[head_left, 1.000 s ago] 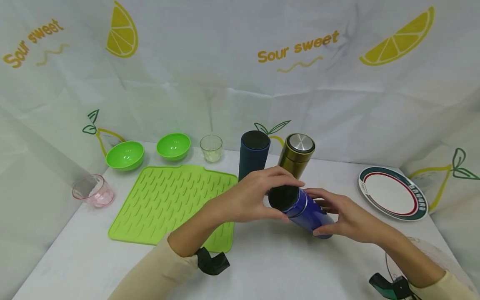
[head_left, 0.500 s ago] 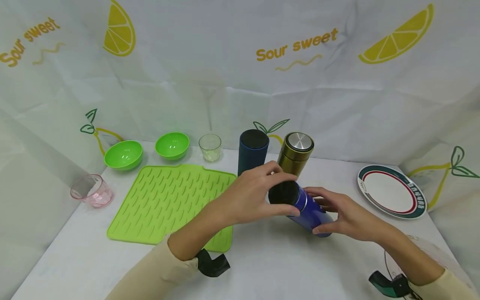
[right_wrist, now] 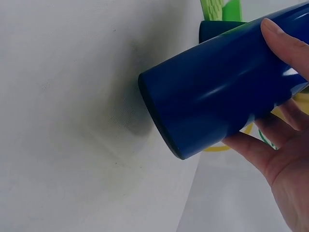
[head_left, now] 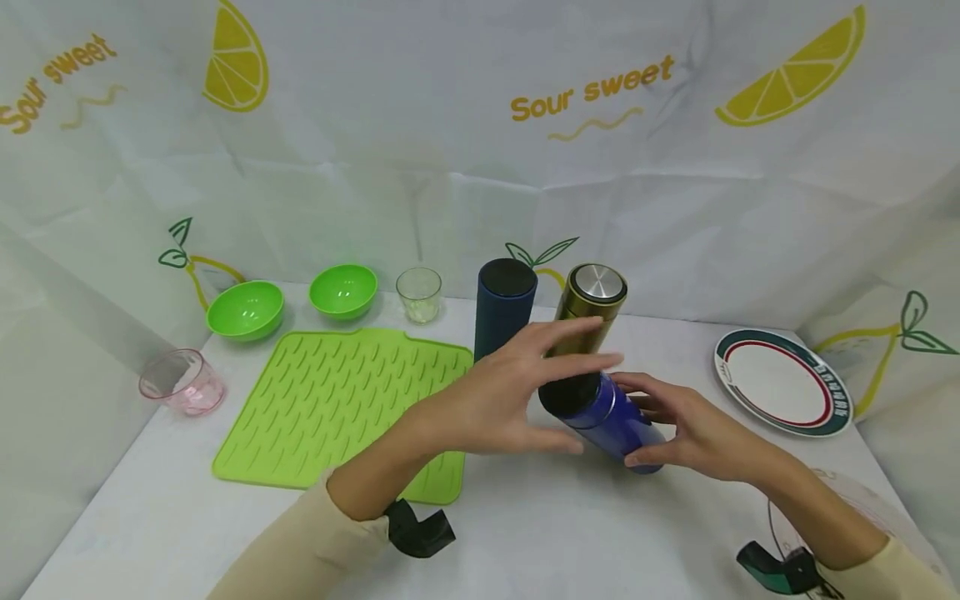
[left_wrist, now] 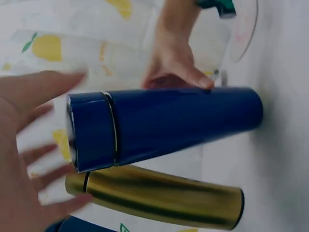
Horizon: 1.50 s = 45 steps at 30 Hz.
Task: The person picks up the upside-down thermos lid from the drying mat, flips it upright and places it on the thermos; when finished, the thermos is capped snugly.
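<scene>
My right hand (head_left: 682,429) grips the body of a shiny blue thermos (head_left: 618,429), thumb on one side and fingers on the other. The thermos leans, its black-topped lid (left_wrist: 91,130) pointing up and to the left. In the right wrist view its base is tilted just off the table. Around the lid end my left hand (head_left: 498,383) is spread, fingers straight and apart. The left wrist view shows a gap between that palm and the lid. Behind stand a gold thermos (head_left: 600,292) with a silver top and a dark blue thermos (head_left: 504,308), both upright.
A green ridged mat (head_left: 352,408) lies on the left. Beyond it are two green bowls (head_left: 246,312) and a clear glass (head_left: 420,296); a pink glass (head_left: 183,383) sits tilted at far left. A rimmed plate (head_left: 783,383) rests at the right, near a transparent disc (head_left: 870,508).
My left hand has loosened from the thermos lid, its fingers opening wider and straightening. The right hand and the blue thermos stay nearly where they were. The head view has shifted slightly.
</scene>
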Available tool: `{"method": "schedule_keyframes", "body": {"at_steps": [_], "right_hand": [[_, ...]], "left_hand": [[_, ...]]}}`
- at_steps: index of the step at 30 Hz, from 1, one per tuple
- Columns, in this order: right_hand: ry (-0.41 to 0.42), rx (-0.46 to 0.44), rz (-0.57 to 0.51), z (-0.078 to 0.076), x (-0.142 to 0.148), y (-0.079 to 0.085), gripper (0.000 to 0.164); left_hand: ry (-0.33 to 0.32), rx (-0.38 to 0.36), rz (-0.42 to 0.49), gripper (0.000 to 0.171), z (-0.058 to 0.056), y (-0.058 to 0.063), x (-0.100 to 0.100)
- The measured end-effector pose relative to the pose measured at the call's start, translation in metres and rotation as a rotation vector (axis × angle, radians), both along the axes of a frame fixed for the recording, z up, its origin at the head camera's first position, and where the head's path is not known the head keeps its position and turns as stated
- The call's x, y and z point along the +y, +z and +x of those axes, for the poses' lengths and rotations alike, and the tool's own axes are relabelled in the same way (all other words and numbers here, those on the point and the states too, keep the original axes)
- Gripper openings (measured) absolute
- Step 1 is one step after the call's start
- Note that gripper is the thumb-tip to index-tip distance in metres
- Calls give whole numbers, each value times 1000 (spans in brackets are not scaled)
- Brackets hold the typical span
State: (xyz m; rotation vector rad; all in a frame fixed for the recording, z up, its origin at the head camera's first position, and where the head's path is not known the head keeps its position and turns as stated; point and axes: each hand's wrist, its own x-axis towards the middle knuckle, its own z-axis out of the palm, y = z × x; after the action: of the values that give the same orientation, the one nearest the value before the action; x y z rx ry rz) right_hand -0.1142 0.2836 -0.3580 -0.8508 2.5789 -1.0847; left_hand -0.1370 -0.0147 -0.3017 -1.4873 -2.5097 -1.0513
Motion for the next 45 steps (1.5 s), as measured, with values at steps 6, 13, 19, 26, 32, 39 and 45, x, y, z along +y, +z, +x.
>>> {"method": "schedule_keyframes", "body": {"at_steps": [6, 13, 19, 26, 32, 39, 45], "right_hand": [[-1, -6, 6, -1, -1, 1, 85], [-2, -8, 12, 0, -1, 0, 84], [-8, -12, 5, 0, -1, 0, 85], [-14, -14, 7, 0, 0, -1, 85], [-7, -2, -6, 1, -1, -1, 83], [-4, 39, 22, 3, -3, -1, 84], [4, 20, 8, 2, -4, 0, 82]], "left_hand": [[-8, -8, -12, 56, -1, 2, -2], [25, -1, -102, 62, -1, 1, -3], [58, 34, -97, 70, 0, 0, -4], [22, 36, -80, 69, -2, -2, -2], [206, 78, -185, 77, 2, -4, 4], [-17, 15, -143, 73, -2, 0, -6], [173, 76, -203, 77, 3, -4, 2]]}}
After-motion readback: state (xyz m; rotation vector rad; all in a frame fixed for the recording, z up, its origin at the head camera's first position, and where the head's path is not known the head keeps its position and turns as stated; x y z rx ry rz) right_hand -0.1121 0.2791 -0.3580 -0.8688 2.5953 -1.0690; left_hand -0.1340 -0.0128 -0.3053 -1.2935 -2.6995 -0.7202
